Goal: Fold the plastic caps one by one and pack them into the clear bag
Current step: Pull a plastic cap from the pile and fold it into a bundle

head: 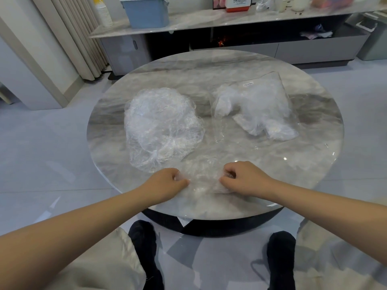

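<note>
Table: a round table (209,65) with a glossy grey-white marble top, seen from above by a seated person whose dark shoes (144,248) rest on the pale tiled floor (52,143) beneath it.
Room: behind the table runs a long low cabinet (230,49) with a marble shelf; on it stand a blue lidded box (146,11), a stack of white paper cups (103,13) and a white-and-red carton (238,4). Cream curtains (69,34) hang at the far left.
Unfolded caps: a loose, crinkled pile of plastic caps (161,126) lies left of the table's middle — its long axis runs from the far side toward the person.
Clear bag: the clear bag (251,103) lies right of centre, well apart from the pile, its long axis slanting from far left to near right, with white folded caps showing through it. Which end is open cannot be told.
Cap in work: one thin plastic cap (204,176) lies crumpled at the near edge, stretched left to right between both hands.
Left hand: the left hand (167,181) has its fingers curled, pinching the cap's left side.
Right hand: the right hand (243,176) — fingers likewise curled — pinches the cap's right side.
</note>
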`<state>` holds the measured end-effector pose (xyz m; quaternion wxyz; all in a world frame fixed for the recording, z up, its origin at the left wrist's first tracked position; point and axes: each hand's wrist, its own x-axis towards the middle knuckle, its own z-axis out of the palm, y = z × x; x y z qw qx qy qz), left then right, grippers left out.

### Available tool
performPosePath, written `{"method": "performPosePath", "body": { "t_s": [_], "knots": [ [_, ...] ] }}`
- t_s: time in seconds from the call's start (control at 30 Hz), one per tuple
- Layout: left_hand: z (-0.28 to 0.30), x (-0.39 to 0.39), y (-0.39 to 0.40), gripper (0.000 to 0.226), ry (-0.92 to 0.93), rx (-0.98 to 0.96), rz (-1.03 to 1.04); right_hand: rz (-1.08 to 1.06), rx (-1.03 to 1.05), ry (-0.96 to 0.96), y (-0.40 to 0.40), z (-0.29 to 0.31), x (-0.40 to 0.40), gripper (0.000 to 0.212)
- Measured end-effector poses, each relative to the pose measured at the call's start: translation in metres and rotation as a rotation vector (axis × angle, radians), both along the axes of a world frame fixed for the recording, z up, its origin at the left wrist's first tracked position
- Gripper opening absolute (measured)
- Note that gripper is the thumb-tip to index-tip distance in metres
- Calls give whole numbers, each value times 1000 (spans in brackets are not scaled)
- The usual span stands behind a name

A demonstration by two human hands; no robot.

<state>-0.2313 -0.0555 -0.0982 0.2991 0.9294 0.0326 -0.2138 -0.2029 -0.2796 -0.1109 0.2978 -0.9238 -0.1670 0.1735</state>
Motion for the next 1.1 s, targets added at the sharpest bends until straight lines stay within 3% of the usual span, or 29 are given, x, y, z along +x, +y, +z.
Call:
{"method": "performPosePath", "body": {
  "t_s": [0.17, 0.27, 0.37, 0.5, 0.8, 1.1],
  "knots": [
    [-1, 3, 3, 33, 13, -182, 189, -96, 15, 34, 3, -4, 1, 29],
    [2, 4, 3, 38, -17, -215, 272, -147, 135, 77, 8, -8, -4, 25],
    [0, 6, 3, 34, -23, -257, 288, -176, 246, 57, 12, -14, -11, 31],
    [-2, 7, 6, 39, -72, -258, 294, -198, 355, 76, 14, -13, -16, 21],
    [-10, 3, 15, 36, -179, -28, 113, -10, -173, -140, 11, -10, -3, 39],
    [-32, 6, 22, 4, -194, 420, -183, 54, -367, -272, 10, -14, -7, 30]
  ]
}}
